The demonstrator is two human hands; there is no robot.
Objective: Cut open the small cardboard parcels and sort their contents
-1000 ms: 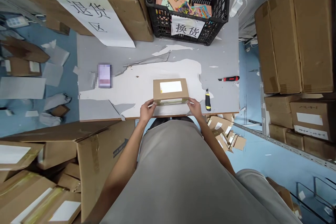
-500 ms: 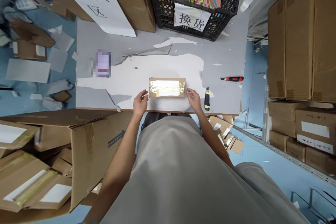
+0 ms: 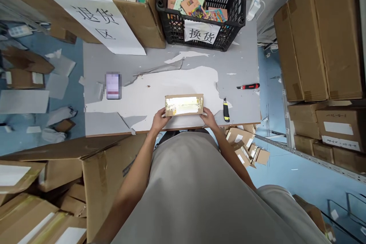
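Note:
A small cardboard box (image 3: 184, 105), covered with shiny clear tape over a white label, is between my two hands near the table's front edge. My left hand (image 3: 160, 119) grips its left end, fingers against the side and lower corner. At the right end, my right hand (image 3: 209, 117) holds the lower corner with thumb and fingers. Just right of that hand lies a yellow and black utility knife (image 3: 226, 110). A red and black utility knife (image 3: 248, 86) rests farther right.
On the table (image 3: 243, 61), a black plastic crate (image 3: 234, 32) of colourful booklets and a cardboard box with a paper sign (image 3: 120, 26) stand at the back. A pixelated phone-like object (image 3: 113, 85) lies left. A large carton (image 3: 114, 167) of parcels is at front left; stacked cartons (image 3: 317, 45) stand right.
My hands have closed in from beside the box and now grip both its ends. The whole view has shifted, with the table lower in it.

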